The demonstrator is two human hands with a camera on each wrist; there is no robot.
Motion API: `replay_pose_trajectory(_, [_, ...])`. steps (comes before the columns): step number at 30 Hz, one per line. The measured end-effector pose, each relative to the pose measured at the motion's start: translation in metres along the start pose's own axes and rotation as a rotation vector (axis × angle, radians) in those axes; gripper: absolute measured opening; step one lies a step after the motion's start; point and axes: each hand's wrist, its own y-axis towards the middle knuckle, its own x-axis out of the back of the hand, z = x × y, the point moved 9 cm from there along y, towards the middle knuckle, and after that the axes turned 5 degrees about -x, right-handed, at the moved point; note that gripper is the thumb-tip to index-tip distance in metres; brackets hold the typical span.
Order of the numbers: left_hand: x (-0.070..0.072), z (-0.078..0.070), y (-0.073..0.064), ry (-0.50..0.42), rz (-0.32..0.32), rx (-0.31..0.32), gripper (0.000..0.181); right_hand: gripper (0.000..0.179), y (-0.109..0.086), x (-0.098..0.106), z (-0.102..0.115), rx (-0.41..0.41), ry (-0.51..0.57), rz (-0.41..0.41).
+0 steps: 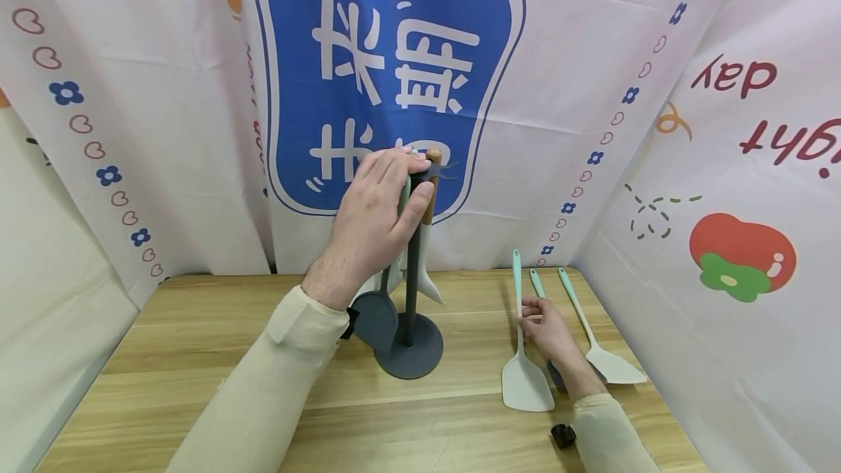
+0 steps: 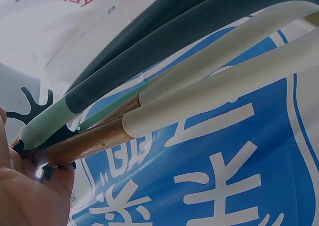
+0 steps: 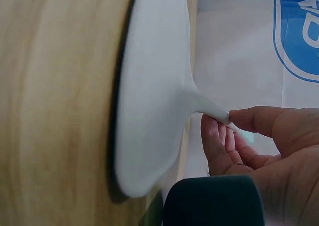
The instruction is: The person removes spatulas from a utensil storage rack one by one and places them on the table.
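Note:
My left hand [image 1: 374, 199] grips the top of a dark utensil stand [image 1: 420, 356], fingers over its hooks and thumb at the right side. From the stand hang a dark turner [image 1: 376, 318] with a mint handle and pale utensils with wooden handles [image 2: 87, 143]; the hand partly covers their upper ends. At the right, my right hand [image 1: 550, 331] pinches the mint-and-white handle of a white spatula [image 1: 527, 385] between thumb and fingers. In the right wrist view the spatula's broad head [image 3: 154, 86] is close over the wooden table.
Right of the held spatula, another white spatula [image 1: 611, 366] with a mint handle lies on the table [image 1: 460, 429]. Between them is a dark-headed utensil [image 3: 214, 201], partly hidden by my right arm. Printed cloth [image 1: 565, 42] hangs behind and at both sides.

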Motion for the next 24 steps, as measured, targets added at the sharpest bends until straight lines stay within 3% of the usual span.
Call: replay_pose_trajectory(24, [0.0008,0.0,-0.0007,0.0,0.006,0.001,0.049,0.053,-0.0003,-0.0084,-0.004,0.017,-0.094,0.085])
